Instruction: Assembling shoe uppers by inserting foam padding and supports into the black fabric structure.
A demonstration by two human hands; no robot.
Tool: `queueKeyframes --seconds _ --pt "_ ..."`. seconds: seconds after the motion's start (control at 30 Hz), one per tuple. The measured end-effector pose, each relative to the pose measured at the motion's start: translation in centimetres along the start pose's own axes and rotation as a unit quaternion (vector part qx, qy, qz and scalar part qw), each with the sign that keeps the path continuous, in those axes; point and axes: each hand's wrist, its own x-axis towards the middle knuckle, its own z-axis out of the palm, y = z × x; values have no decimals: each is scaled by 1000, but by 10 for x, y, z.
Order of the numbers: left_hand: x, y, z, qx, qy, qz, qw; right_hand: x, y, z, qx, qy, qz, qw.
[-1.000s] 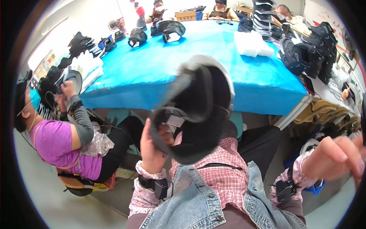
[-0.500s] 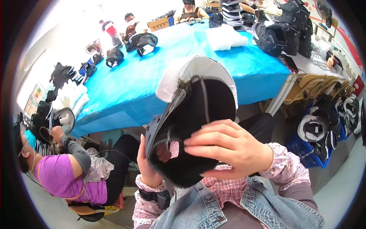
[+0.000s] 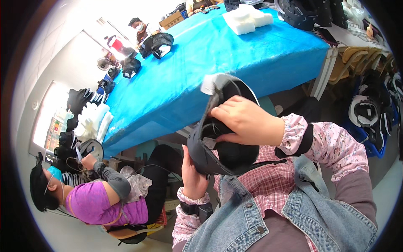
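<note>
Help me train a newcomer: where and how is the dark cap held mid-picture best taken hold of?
Probably by the lower-left wall of the dark cap, from the left, palm cupped: it bulges outward there and the opening faces the camera. The left hand supports that side; the right hand is at the opening.

Head view, one: wide fisheye, head-worn, left of a side-by-side pair; looks down and forward; left hand (image 3: 194, 177) and right hand (image 3: 244, 120) close, mid-frame; jacket (image 3: 247, 224) nearest, at lower edge; table (image 3: 210, 63) beyond, slanting up rightward; co-worker (image 3: 103, 199) at left; basket (image 3: 372, 150) at right
</note>
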Motion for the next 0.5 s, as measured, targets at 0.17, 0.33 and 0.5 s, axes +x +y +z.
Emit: queueKeyframes --seconds 0.17,0.33,0.5 --pt "24 -5 -59 -107 -167 -194 961 3 2 -4 8 -55 -55 997" --pt "44 9 -89 -126 -165 -372 904 14 -20 -8 60 -184 -58 979" --pt "46 17 -82 409 -299 -179 843 -2 -32 9 104 -342 24 934"
